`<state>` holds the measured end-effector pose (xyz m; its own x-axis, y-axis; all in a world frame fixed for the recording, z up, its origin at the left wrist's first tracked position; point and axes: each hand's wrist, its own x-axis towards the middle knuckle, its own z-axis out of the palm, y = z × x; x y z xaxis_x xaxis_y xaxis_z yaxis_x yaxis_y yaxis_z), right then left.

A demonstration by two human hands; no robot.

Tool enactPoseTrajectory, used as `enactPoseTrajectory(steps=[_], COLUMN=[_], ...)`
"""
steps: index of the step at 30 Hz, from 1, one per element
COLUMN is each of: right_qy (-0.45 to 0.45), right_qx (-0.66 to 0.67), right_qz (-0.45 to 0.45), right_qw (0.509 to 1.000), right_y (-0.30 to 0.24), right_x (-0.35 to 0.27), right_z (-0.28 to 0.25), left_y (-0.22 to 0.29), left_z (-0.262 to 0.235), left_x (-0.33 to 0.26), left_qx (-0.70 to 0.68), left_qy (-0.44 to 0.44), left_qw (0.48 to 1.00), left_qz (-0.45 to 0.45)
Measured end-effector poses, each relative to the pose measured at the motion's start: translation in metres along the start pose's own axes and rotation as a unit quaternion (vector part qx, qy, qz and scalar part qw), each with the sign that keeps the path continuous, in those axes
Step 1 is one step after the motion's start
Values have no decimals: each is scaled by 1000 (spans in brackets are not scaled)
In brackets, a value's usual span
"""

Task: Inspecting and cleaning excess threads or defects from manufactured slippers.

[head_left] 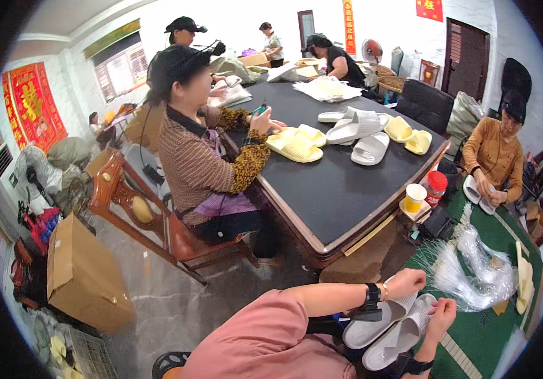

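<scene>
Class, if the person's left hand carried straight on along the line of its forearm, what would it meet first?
Most likely the left hand would meet the bundle of clear strands on the green surface, though its height above them is unclear from this one view.

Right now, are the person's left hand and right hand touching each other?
Apart. The head view shows an open gap between the left hand and the right hand, above the ribbed white slippers.
</scene>
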<state>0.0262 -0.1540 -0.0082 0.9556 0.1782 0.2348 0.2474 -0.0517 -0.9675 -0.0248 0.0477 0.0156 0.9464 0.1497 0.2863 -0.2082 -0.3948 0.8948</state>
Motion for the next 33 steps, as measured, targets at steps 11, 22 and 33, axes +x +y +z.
enactPoseTrajectory(steps=[11,22,33], right_qy=[-48,-35,-31], right_qx=[-50,-20,-90], right_qz=[17,58,32], right_qw=[997,998,995], right_y=[-17,-21,-24], right_x=[-15,-15,-20], right_z=[21,20,24], left_y=[-1,59,258], left_z=[17,-10,-128], left_x=[-10,-14,-84], left_qx=[167,155,-327], left_qy=[-17,-46,-330], left_qw=[978,981,825], left_qz=[127,110,322])
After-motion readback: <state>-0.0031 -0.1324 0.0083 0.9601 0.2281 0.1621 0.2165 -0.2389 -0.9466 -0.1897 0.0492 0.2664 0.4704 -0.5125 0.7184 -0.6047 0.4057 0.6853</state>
